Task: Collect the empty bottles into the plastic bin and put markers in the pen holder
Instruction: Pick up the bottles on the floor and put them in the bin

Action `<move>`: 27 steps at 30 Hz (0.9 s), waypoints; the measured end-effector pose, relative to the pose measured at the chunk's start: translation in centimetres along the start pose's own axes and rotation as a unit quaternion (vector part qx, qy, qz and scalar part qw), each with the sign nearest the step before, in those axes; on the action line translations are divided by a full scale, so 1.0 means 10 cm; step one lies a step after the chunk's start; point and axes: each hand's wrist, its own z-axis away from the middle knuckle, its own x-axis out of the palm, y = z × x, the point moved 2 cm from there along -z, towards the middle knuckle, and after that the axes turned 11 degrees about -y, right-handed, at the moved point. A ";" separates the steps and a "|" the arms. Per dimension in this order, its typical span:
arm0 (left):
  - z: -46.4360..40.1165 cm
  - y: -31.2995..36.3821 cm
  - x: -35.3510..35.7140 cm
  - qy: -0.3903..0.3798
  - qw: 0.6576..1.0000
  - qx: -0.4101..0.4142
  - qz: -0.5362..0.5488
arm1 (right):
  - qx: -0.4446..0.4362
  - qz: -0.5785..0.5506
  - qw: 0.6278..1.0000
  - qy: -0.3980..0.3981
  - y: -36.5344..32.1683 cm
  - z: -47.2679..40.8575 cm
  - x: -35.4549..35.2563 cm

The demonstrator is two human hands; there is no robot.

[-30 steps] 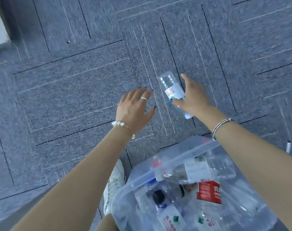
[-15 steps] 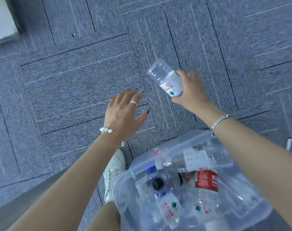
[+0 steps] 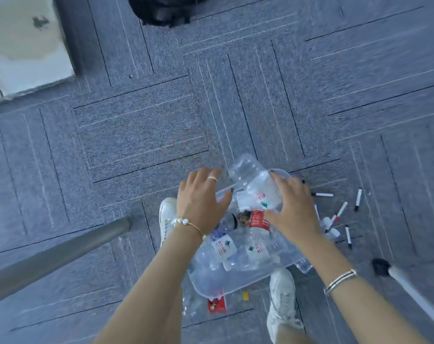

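Reaching forward from the bottom edge, both bare forearms stretch toward 12 o'clock over the plastic bin [image 3: 206, 281]. The left hand [image 3: 201, 199] hovers palm-down above the bin's far-left rim, fingers spread and relaxed, holding nothing; a ring sits on one finger and a pearl bracelet [image 3: 183, 222] circles the wrist. At 3 o'clock of it, the right hand [image 3: 291, 207] has its fingers curled round the lower part of a clear bottle [image 3: 255, 184], with a silver bangle [image 3: 340, 280] further down the forearm. The bottle's long axis runs from about 10 o'clock to 4 o'clock, its ribbed base pointing to 10 o'clock and its labelled middle inside the palm; it hangs over the bin's far edge. Several other labelled bottles lie in the bin. At 3 o'clock of the bin, markers [image 3: 340, 212] are scattered on the carpet [image 3: 136, 135], pointing different ways.

Half a second ago the bottle was held out over bare carpet beyond the bin; it is now above the bin, both hands have drawn in closer, and the markers have come into view.
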 end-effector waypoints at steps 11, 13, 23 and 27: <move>0.36 0.37 0.72 -0.035 0.998 -0.053 0.003 | -0.007 -0.026 0.997 -0.073 0.56 0.42 0.34; 0.47 0.47 0.78 -0.035 0.998 -0.061 0.007 | -0.021 -0.014 0.996 -0.091 0.61 0.52 0.30; 1.18 0.80 0.75 0.002 0.994 -0.104 -0.013 | -0.073 0.011 0.992 -0.100 0.78 1.14 -0.10; 1.42 0.83 0.81 -0.014 0.994 -0.108 -0.017 | -0.069 0.028 0.992 -0.098 0.80 1.37 -0.08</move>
